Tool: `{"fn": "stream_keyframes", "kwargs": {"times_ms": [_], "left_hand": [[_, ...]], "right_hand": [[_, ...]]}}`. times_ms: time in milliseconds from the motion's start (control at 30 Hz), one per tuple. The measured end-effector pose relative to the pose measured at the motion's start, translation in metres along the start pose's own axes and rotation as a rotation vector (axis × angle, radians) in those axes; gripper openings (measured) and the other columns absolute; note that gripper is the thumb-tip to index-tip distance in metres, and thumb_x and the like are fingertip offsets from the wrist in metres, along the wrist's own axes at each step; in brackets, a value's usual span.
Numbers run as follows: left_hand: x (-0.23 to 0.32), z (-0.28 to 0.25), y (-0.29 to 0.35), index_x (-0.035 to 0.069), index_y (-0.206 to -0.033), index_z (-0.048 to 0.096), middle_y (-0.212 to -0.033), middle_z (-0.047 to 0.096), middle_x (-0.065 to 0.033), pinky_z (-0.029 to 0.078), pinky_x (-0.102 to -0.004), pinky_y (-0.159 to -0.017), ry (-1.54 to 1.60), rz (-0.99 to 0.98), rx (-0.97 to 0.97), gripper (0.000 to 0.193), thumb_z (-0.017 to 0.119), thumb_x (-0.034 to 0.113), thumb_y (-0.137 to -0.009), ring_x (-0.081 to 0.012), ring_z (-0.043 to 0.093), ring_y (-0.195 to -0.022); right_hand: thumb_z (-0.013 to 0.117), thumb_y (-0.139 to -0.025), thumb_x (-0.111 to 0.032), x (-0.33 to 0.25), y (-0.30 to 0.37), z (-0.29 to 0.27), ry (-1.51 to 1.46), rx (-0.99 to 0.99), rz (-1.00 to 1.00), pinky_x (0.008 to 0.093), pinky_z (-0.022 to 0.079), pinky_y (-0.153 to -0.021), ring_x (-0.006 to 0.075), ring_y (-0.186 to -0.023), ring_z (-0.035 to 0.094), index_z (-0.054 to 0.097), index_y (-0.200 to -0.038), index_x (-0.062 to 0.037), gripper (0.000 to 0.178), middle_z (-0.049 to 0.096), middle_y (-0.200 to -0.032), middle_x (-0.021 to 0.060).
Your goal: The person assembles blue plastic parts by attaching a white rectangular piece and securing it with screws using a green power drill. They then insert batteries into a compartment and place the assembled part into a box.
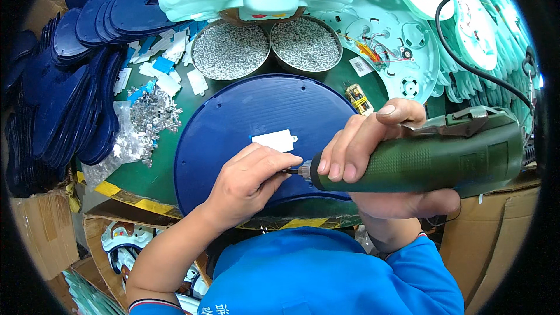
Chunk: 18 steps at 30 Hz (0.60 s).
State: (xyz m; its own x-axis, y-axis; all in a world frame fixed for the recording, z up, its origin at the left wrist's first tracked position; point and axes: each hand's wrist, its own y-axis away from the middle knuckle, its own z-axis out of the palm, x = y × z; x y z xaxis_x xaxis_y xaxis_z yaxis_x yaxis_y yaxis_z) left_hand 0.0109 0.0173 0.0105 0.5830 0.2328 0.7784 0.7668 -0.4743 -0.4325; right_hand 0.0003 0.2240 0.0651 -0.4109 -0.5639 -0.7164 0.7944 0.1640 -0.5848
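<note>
Over the table's [160, 178] near edge, the right hand [359, 143] wraps a green electric screwdriver [431, 163]; the left hand [248, 181] pinches its bit [288, 171]. Below lies a curved navy panel [224, 128] bearing a white plastic cover [274, 140]; toward the far edge stand two screw-filled tins [309, 70].

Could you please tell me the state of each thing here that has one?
Right hand: closed around green driver
Green driver: held; running unclear
Left hand: fingers pinched at driver's bit
Large blue panel: lying flat
White piece: lying on panel
Two round tins: open, filled
Dark blue pieces: stacked
</note>
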Motion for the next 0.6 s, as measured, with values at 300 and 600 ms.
{"fn": "stream_keyframes", "kwargs": {"times_ms": [300, 600], "left_hand": [[0.000, 0.002, 0.001, 0.007, -0.110, 0.071, -0.092, 0.070, -0.0087, 0.054, -0.0372, -0.075, -0.029, 0.025, 0.028, 0.036, 0.076, -0.006, -0.077, -0.0281, 0.067, -0.084], [0.005, 0.004, 0.001, 0.005, -0.093, 0.073, -0.085, 0.070, -0.0088, 0.055, -0.0350, -0.070, 0.006, -0.031, 0.044, 0.022, 0.081, -0.003, -0.074, -0.0262, 0.068, -0.079]], "right_hand": [[0.062, -0.079, -0.082, -0.001, 0.000, 0.003, 0.031, 0.010, 0.005, 0.0410, 0.058, -0.069, 0.0249, -0.074, 0.064, 0.040, -0.136, 0.0041, 0.105, 0.062, -0.078, 0.0134], [0.064, -0.077, -0.082, -0.014, 0.009, 0.002, 0.142, 0.014, 0.110, 0.0399, 0.058, -0.069, 0.0245, -0.073, 0.064, 0.041, -0.132, 0.0042, 0.104, 0.062, -0.078, 0.0132]]}}
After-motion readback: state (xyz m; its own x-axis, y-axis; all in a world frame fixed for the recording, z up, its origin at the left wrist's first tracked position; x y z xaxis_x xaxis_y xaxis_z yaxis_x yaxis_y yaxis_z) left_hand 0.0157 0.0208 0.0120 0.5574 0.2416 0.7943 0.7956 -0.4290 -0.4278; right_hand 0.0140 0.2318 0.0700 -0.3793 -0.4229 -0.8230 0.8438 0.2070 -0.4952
